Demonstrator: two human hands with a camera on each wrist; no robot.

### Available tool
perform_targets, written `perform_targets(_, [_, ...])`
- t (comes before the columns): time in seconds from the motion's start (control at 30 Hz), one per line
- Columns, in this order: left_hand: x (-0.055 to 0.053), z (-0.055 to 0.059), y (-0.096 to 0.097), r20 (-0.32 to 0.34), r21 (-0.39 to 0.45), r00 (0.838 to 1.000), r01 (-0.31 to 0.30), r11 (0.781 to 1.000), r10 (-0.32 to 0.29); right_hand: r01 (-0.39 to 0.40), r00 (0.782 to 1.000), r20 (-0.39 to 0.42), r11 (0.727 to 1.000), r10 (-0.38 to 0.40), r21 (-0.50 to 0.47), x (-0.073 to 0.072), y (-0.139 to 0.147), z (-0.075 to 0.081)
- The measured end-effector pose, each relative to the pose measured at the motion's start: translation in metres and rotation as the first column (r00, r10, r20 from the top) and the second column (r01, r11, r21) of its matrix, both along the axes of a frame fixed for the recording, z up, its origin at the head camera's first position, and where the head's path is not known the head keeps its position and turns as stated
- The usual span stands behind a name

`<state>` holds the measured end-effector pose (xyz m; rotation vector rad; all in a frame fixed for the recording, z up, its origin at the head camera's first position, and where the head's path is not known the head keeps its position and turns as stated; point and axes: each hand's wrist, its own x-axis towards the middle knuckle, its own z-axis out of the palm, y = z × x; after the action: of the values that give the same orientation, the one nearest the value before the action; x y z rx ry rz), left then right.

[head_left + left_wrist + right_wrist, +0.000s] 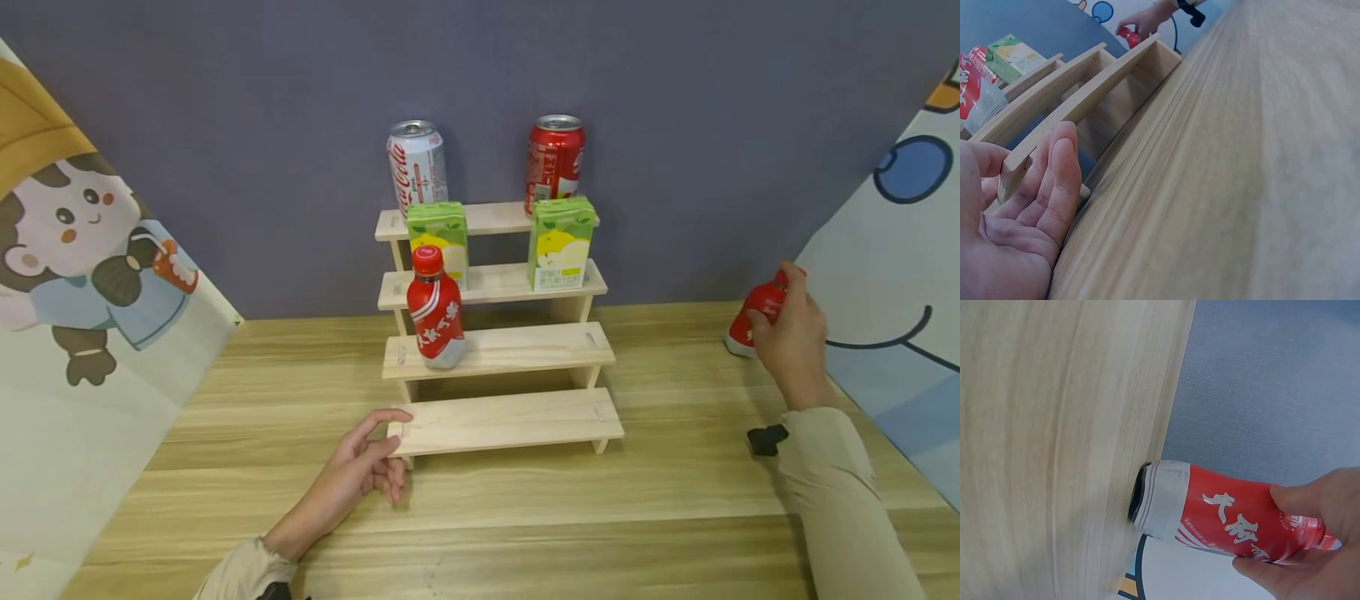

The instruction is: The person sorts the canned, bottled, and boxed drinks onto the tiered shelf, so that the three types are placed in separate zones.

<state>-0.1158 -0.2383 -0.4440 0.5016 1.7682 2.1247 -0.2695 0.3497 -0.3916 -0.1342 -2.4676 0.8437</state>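
Note:
At the far right of the table, my right hand (797, 337) grips a red bottle (1229, 515) near its neck, thumb on one side and fingers on the other. The bottle's silver base is close to the tabletop. My left hand (360, 462) holds the left end of the lowest step of a stepped wooden display shelf (510, 421); in the left wrist view its thumb and fingers lie on either side of the board. A second red bottle (437, 321) stands upright on the left of the step above.
Two green juice cartons (561, 246) stand on the third step up. On the top step are a white Coca-Cola can (417, 167) at left and a red can (555, 162) at right. A grey back wall (300, 167) and printed side panels (120, 333) enclose the table.

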Motion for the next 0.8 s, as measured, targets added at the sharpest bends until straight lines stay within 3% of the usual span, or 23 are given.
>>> perform_targets(0.4, [0.0005, 0.0020, -0.0003, -0.004, -0.015, 1.000, -0.012, 1.000, 0.012, -0.002, 1.000, -0.015, 1.000, 0.002, 0.011, -0.0009, -0.0025, 0.0033])
perform_targets(0.8, [0.0019, 0.0004, 0.0006, -0.016, -0.004, 1.000, -0.006, 1.000, 0.006, -0.061, 0.997, 0.054, 0.998, 0.061, 0.009, 0.0020, -0.0098, 0.0087])
